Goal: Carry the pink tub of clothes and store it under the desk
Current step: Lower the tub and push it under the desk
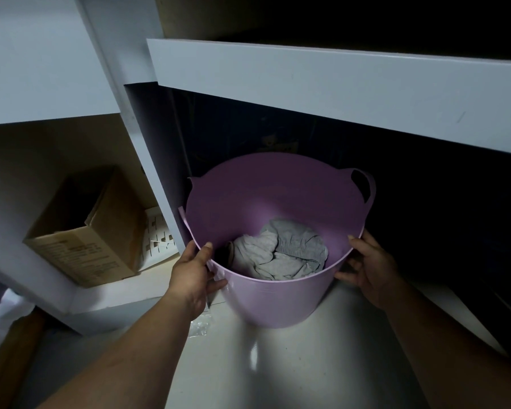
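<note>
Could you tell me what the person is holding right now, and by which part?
The pink tub, by its near rim: left hand and right hand grip opposite sides, not the loop handles.

A dim home room, seemingly a bedroom or study: a white desk [337, 84] over pale floor, a tub [278, 296] holding crumpled grey clothes [281, 252], and a cardboard box [86, 231] stored in the cubby beside the desk's left panel
</note>
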### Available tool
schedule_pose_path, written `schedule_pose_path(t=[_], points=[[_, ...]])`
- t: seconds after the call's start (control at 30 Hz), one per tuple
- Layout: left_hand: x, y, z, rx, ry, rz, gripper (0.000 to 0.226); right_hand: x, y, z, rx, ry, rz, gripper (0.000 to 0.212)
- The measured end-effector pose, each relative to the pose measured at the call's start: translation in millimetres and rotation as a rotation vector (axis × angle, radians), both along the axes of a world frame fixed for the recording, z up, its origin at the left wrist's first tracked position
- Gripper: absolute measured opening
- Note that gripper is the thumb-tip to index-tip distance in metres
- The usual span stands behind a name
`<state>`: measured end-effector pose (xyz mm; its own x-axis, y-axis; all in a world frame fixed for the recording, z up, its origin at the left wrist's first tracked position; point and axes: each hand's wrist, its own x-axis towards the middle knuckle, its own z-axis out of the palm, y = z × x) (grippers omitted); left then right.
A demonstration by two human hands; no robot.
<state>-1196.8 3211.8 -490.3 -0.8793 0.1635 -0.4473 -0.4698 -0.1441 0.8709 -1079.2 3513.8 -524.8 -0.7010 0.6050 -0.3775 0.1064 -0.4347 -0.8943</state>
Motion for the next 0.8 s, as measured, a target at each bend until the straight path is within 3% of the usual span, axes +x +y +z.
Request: schedule_pose_path(t=[0.33, 0.8], points=[[-4.2, 2.5, 2.6, -0.027, -0.001, 0.003, 0.010, -10.6, 10.5, 0.0, -0.021, -0.004, 0.007, 0.041], [-10.5, 5.2, -5.4, -0.008, -0.018, 0.010, 0.046, -5.2, 10.5, -4.9, -0.003, 0.011, 0.016, 0.040]])
